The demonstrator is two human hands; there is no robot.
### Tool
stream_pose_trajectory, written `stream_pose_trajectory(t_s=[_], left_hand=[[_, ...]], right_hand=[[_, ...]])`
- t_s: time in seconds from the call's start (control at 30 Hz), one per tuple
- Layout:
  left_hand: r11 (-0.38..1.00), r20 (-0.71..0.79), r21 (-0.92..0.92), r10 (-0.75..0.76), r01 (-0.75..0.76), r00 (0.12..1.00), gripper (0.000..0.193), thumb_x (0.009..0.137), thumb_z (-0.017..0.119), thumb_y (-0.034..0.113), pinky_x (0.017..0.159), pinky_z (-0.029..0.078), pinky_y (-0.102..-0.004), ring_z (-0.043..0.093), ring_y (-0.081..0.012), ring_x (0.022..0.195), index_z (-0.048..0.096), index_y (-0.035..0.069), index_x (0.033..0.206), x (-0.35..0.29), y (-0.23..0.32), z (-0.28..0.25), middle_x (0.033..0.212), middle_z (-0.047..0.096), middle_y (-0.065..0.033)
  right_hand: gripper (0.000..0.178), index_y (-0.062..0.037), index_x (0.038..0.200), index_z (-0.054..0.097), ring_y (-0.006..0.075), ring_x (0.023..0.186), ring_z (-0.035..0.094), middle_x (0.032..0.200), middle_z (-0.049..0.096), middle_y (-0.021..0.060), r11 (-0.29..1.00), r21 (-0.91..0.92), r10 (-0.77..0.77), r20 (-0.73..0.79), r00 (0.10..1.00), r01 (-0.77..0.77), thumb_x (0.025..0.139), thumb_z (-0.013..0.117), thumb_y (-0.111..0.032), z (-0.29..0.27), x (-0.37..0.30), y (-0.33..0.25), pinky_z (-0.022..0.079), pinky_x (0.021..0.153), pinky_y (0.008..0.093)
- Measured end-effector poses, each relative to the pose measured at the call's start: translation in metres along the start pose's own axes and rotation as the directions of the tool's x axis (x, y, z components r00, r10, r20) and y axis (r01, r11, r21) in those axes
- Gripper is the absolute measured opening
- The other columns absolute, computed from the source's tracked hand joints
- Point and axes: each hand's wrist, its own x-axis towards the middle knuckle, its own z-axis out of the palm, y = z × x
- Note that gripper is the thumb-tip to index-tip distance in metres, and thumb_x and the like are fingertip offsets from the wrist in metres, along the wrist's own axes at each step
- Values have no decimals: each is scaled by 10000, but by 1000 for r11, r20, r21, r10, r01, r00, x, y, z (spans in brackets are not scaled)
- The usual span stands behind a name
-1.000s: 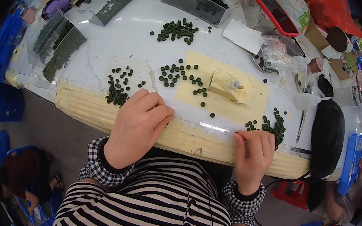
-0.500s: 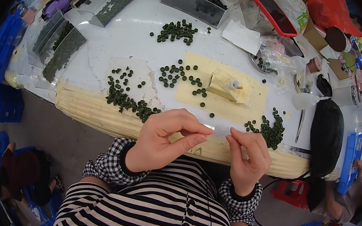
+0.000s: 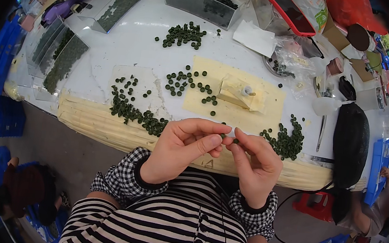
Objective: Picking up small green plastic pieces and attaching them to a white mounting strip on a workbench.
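My left hand is closed in a pinch over the table's front edge, with a small dark green round piece at its thumb and fingertips. Facing it, the tips of my right hand pinch another small dark green piece. The fingertips of both hands almost meet, and they partly cover what they hold. Left of my hands lies a pile of dark green pieces; a second pile is just beyond my right hand. Loose round pieces spread out ahead, partly on a yellow sheet.
A yellow-wrapped block with a small white cylinder stands on the sheet. Clear bins of green pieces line the back and left. A red-edged phone leans at the back right, and a black bag hangs at the right edge. Tweezers lie nearby.
My hands have come closer together, the right one moving left. Small dark green pieces now show at both sets of fingertips. The whole view has shifted slightly.
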Motion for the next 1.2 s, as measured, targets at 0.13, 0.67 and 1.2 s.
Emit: stream_pose_trajectory(t_s=[0.13,0.67,1.2], left_hand=[[998,16,-48,38,-37,999,247,964,572,40,805,539,-247,641,-124,939,621,-25,1197,0,-2,-1,1056,690,-119],[997,11,-50,63,-62,998,206,946,600,34,794,543,-243,648,-107,889,619,-24,1143,-1,-6,-3,1043,698,-120],[972,-42,31,235,-234,971,206,901,615,-63,881,545,-270,659,-160,999,624,-69,1106,-4,-9,5,1087,680,-148]], right_hand=[[286,17,1051,710,183,839,675,921,713,129,1000,27,8,-13,1000,-7,781,685,108,0,0,0,514,758,265],[172,35,973,702,176,901,670,943,712,111,972,220,94,-62,994,-78,819,674,107,6,-3,-5,517,814,270],[166,65,989,669,146,893,634,950,656,108,937,313,164,5,986,-157,826,678,96,3,-5,-5,518,812,257]])
